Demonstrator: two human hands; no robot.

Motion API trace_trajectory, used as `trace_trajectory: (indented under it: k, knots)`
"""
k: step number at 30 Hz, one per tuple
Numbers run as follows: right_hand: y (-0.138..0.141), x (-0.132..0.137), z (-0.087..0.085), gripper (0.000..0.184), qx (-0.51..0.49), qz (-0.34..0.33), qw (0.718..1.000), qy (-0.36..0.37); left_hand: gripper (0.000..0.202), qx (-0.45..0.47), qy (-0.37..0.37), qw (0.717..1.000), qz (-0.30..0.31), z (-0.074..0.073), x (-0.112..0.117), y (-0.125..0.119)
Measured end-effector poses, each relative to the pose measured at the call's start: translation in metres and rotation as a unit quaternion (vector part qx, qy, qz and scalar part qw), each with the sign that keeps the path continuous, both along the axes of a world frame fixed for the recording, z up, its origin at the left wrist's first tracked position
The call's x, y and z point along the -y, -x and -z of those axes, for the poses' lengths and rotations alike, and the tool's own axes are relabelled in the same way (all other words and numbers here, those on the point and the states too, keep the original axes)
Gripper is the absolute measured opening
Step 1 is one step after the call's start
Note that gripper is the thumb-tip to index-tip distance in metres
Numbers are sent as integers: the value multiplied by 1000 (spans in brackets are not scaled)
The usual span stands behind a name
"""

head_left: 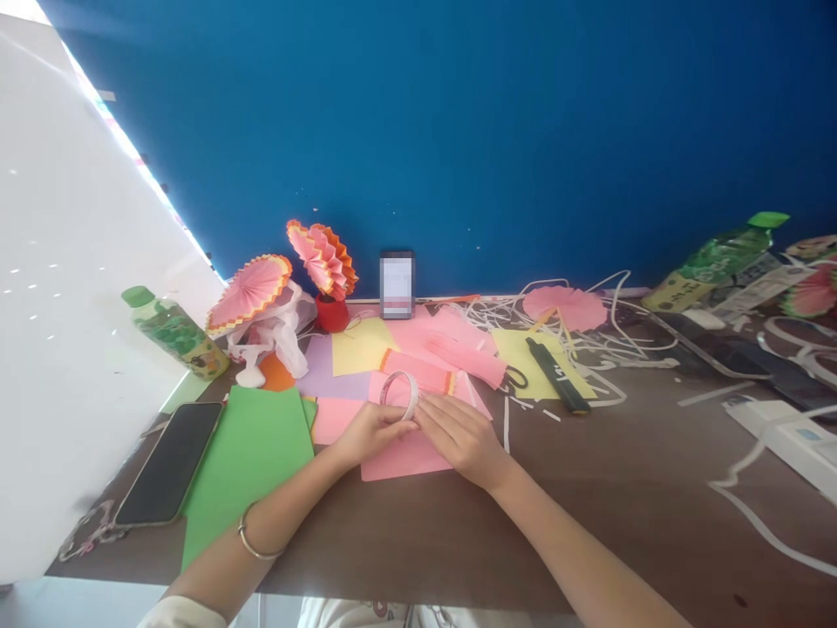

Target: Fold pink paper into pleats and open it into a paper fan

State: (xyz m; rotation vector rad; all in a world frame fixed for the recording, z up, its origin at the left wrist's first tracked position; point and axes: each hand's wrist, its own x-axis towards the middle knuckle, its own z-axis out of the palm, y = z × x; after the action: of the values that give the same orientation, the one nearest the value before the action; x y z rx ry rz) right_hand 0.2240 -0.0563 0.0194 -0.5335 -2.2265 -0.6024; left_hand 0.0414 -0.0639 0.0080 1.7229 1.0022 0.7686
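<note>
White and upright, a ring (412, 397) stood over pink paper (406, 460) on the table (628, 488). The left hand (375, 431) pinched its lower edge; the right hand's (466, 442) fingers lay against its side, but its thumb was hidden, so whether it gripped could not be told. Pixels masked the propped phone's screen (397, 286).

- Hands (463, 440) meet at a ring (411, 399) above the sheets (402, 460) at mid-counter (621, 475).
- At left, a phone (171, 467) lies beside the left sheet (258, 458).
- Behind that phone is a bottle (175, 333); to its right, in order, come a bag (296, 318), a pot (333, 314) and an upright phone (398, 286) before the wall (458, 131).
- Right of the upright phone, strips (498, 307) tangle behind the sheets.
- Far right, a second bottle (719, 264) sits behind a power strip (791, 445).
</note>
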Motion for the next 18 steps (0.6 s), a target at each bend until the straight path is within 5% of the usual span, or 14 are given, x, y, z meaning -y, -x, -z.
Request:
trace_trajectory:
  k: [18]
  knots:
    - [-1,0,0,13,0,6,1000,-19,38,4,14,1000,-6,0,1,-1]
